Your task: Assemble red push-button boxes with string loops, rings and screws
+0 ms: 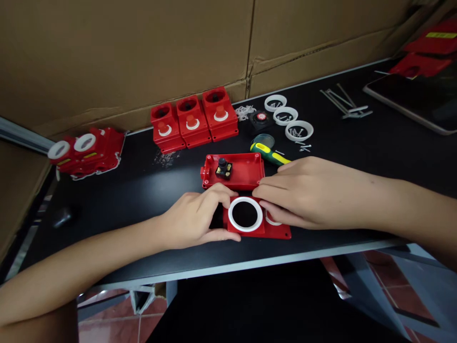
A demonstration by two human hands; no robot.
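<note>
A red cover plate (285,232) lies near the table's front edge, with a white ring (231,220) around its large round opening. My left hand (200,214) grips the cover's left side, thumb at the front edge and fingers at the back. From the right, my right hand (303,195) closes its curled fingers on the cover beside the ring, partly hiding a smaller white ring (273,218). Just behind stands an open red box (246,171) holding a black switch block (223,169). A green and yellow screwdriver handle (269,153) lies behind my right hand, its far end hidden.
Three red housings (191,121) stand in a row at the back. Several white rings (299,130) with screws inside lie right of them. Red parts (96,150) are stacked at the left. Hex keys (344,102) and a dark-screened device (417,97) lie at the right.
</note>
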